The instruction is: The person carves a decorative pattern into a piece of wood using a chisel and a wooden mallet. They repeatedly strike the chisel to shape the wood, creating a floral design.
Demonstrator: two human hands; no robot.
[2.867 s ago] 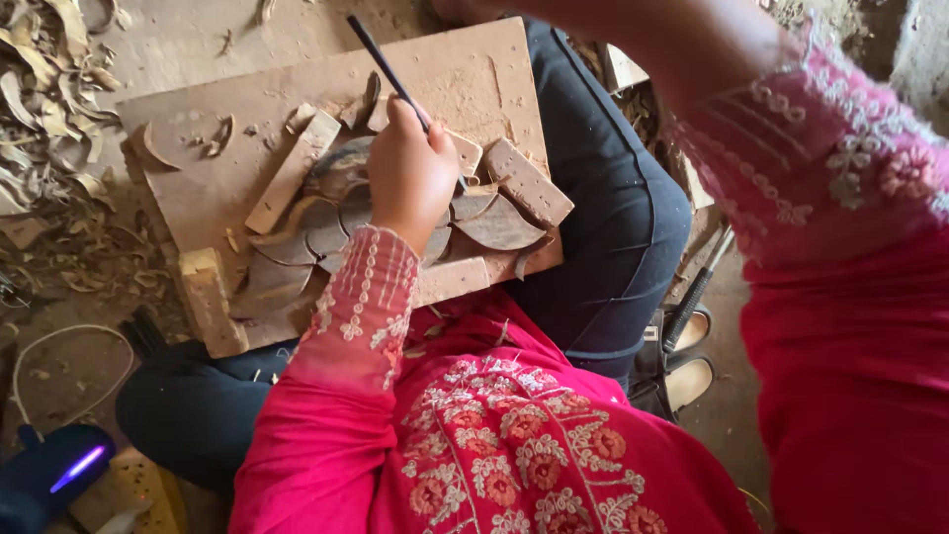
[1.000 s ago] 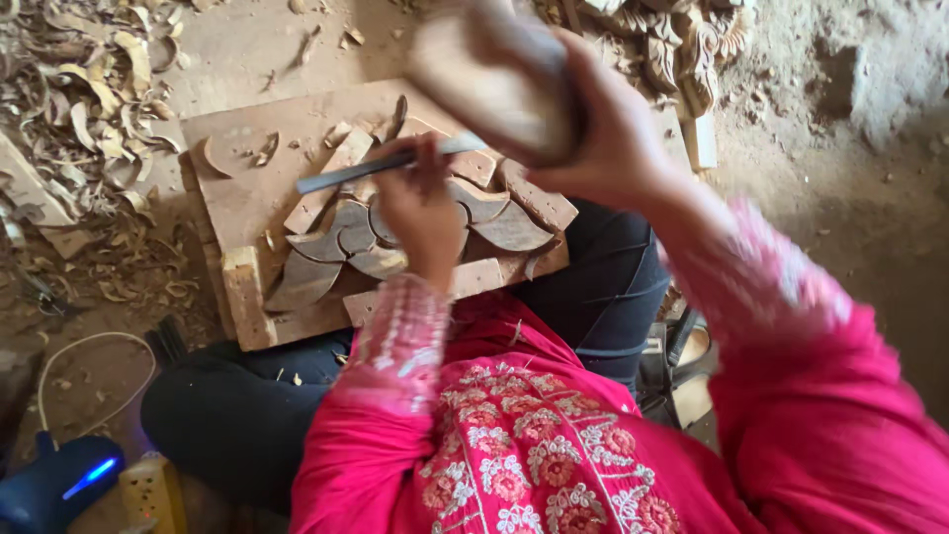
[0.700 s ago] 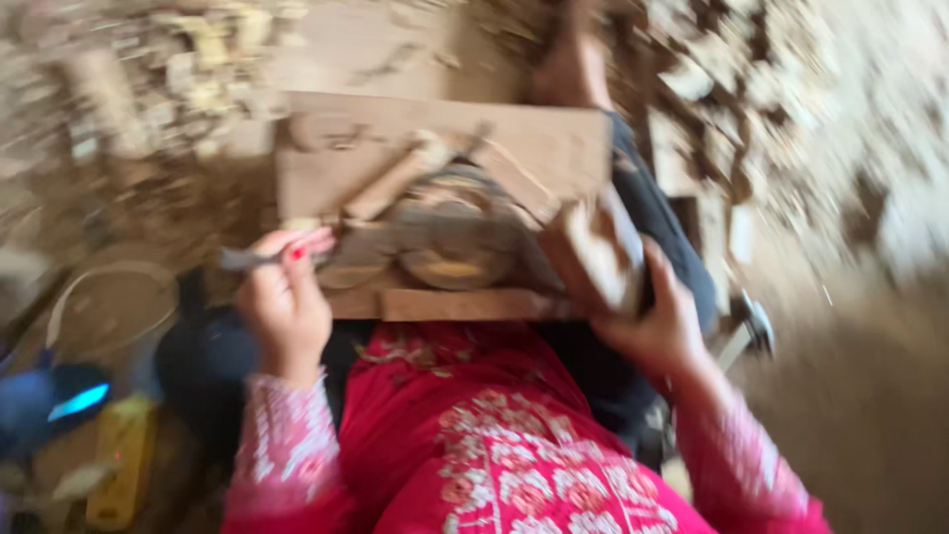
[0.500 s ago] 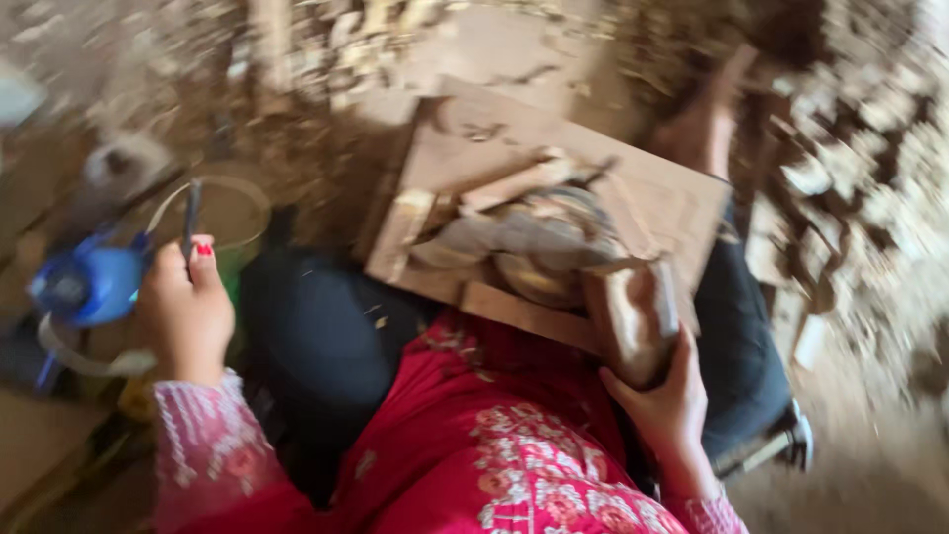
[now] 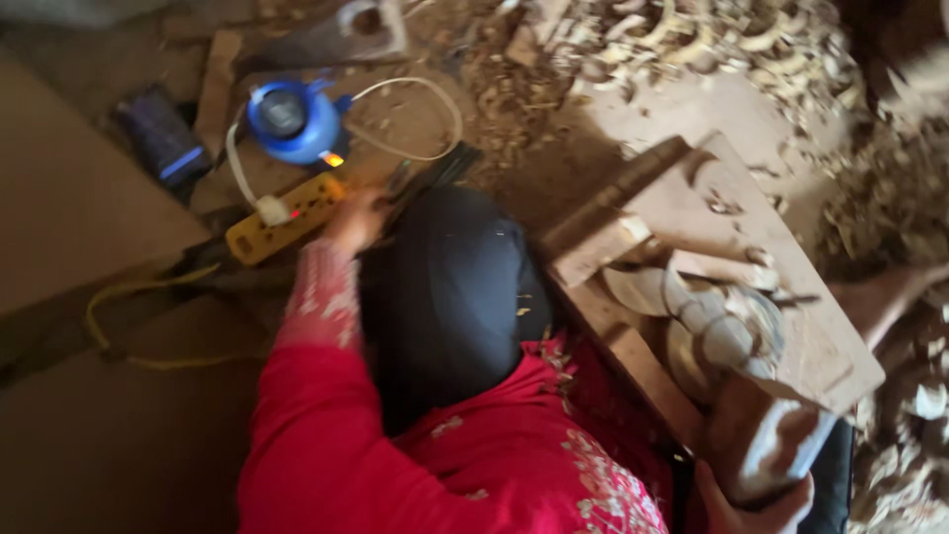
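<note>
At the upper left of the frame our left hand (image 5: 353, 220) reaches out over the floor, beside a yellow power strip (image 5: 285, 217) and just below a blue round device (image 5: 287, 121) with a white cable (image 5: 410, 94) looping off it. The frame is blurred, so we cannot tell whether these fingers are clenched on anything; dark slim tools (image 5: 432, 174) lie just right of them. Our black-clad knee (image 5: 450, 287) fills the middle. To the right, the wooden board (image 5: 791, 297) rests tilted across our lap, with the carved piece (image 5: 707, 316) wedged on it between wooden blocks (image 5: 601, 247). The carving looks partly cut, curved shapes showing, and heaps of wood shavings (image 5: 712, 40) lie in the upper right. At the lower right our right hand (image 5: 756, 504) is clenched around a wooden mallet (image 5: 766, 445), held low against the board's edge.
</note>
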